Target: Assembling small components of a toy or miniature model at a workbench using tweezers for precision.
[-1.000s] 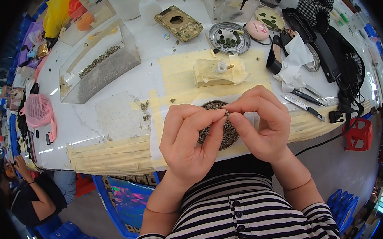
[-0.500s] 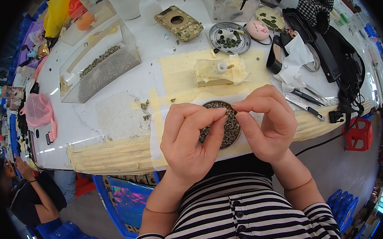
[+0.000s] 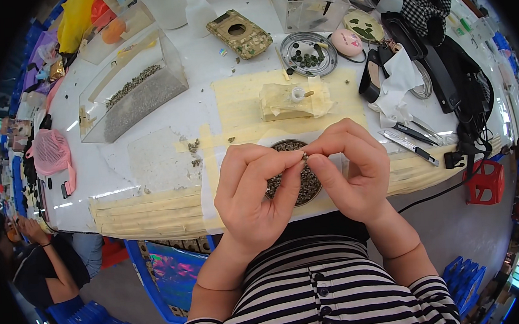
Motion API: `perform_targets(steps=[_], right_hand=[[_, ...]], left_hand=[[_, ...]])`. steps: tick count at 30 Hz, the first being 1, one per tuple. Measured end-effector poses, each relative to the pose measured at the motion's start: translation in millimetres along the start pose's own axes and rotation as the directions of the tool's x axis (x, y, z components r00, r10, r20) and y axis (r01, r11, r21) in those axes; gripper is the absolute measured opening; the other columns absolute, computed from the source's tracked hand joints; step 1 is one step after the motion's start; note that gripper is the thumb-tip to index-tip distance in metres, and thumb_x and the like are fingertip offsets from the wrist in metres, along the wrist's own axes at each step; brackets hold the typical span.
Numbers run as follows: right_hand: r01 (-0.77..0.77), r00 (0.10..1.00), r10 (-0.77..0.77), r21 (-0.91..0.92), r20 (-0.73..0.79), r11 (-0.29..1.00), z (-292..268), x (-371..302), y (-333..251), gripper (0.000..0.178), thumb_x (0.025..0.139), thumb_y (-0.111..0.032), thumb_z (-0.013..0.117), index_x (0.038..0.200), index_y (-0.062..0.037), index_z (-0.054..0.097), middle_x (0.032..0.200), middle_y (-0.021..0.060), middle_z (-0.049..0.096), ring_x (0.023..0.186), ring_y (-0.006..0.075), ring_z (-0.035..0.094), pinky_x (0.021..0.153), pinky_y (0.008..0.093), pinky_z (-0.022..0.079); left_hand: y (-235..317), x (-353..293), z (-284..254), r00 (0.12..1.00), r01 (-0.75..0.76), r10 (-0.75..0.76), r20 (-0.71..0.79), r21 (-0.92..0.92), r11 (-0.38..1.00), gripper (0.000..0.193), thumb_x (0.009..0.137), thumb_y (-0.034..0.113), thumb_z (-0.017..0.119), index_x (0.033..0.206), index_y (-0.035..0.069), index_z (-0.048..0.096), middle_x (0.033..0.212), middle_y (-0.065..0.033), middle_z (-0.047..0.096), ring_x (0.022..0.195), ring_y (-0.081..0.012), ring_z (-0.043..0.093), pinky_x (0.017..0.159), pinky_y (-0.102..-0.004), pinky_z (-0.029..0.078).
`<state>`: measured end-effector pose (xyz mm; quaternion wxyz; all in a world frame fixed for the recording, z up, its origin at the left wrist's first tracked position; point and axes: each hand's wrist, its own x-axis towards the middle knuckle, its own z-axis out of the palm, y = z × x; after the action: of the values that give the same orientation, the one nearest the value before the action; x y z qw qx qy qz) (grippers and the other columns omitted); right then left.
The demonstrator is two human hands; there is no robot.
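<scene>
Over a round shallow tin (image 3: 289,140) full of tiny grey-brown parts (image 3: 304,190), both hands meet at the fingertips. My left hand (image 3: 250,192) pinches with thumb and forefinger. My right hand (image 3: 355,173) does the same, its fingertips touching the left ones. Between them shows a tiny grey-brown part (image 3: 305,157), mostly covered by the fingers. Beyond the hands stands a block wrapped in yellowish tape (image 3: 277,109), bearing a small white cup (image 3: 297,94) with a brownish stick in it. Farther back lies a camouflage model tank hull (image 3: 246,41) with a round hole.
A clear bin (image 3: 174,78) of small parts stands at the left. A metal dish (image 3: 331,67) with dark green bits lies behind. To the right are a utility knife (image 3: 410,148), tweezers (image 3: 417,133) and white tissue (image 3: 396,91). Another person (image 3: 46,267) sits at the far left.
My right hand has moved left, bringing its fingertips against the left hand's fingertips. A tiny part now shows between them. The whole view has shifted slightly.
</scene>
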<state>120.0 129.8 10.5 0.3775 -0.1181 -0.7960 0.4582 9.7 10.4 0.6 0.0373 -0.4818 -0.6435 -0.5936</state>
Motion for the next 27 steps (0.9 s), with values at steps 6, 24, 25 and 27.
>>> perform_targets(steps=[6, 24, 25, 27], right_hand=[[0.039, 0.998, -0.04, -0.023, -0.047, 0.999, -2.1, -0.5, 0.4, 0.013, 0.077, 0.001, 0.076, 0.089, 0.0, 0.072, 0.08, 0.008, 0.063, 0.067, 0.0147, 0.061, 0.06, 0.0251, 0.049], [-0.083, 0.997, 0.083, 0.009, 0.012, 0.997, -1.5, -2.5, -4.3, 0.005, 0.085, 0.001, 0.067, 0.089, 0.0025, 0.067, 0.086, 0.0098, 0.063, 0.078, 0.0175, 0.056, 0.071, 0.0268, 0.044], [-0.096, 0.995, 0.096, 0.016, 0.012, 0.995, -1.3, -2.9, -4.4, 0.005, 0.085, 0.0, 0.066, 0.089, 0.0025, 0.067, 0.086, 0.0098, 0.063, 0.078, 0.0175, 0.056, 0.071, 0.0269, 0.044], [-0.023, 1.0, 0.023, 0.007, -0.015, 1.0, -1.4, -1.0, -1.5, 0.006, 0.082, 0.002, 0.069, 0.088, 0.0022, 0.069, 0.083, 0.0095, 0.063, 0.07, 0.0158, 0.059, 0.064, 0.0254, 0.047]], left_hand=[[-0.7, -0.4, 1.1, 1.0, -0.015, 0.015, 0.017, -0.002, 1.0, 0.018, 0.08, -0.009, 0.071, 0.096, -0.001, 0.068, 0.085, -0.0076, 0.059, 0.075, -0.0161, 0.056, 0.065, -0.0244, 0.044], [0.1, 0.6, 1.1, 1.0, -0.016, 0.016, 0.025, 0.001, 1.0, 0.023, 0.074, -0.006, 0.077, 0.094, 0.002, 0.071, 0.084, -0.0072, 0.061, 0.072, -0.0218, 0.057, 0.061, -0.0296, 0.047], [0.2, 0.4, 0.9, 0.999, -0.02, 0.02, 0.028, 0.003, 1.0, 0.023, 0.074, -0.006, 0.077, 0.094, 0.002, 0.071, 0.084, -0.0072, 0.061, 0.072, -0.0218, 0.057, 0.061, -0.0296, 0.047], [0.1, -0.1, 1.0, 1.0, -0.016, 0.016, 0.024, 0.011, 1.0, 0.023, 0.074, -0.006, 0.077, 0.094, 0.002, 0.071, 0.084, -0.0073, 0.061, 0.073, -0.0218, 0.058, 0.061, -0.0295, 0.047]])
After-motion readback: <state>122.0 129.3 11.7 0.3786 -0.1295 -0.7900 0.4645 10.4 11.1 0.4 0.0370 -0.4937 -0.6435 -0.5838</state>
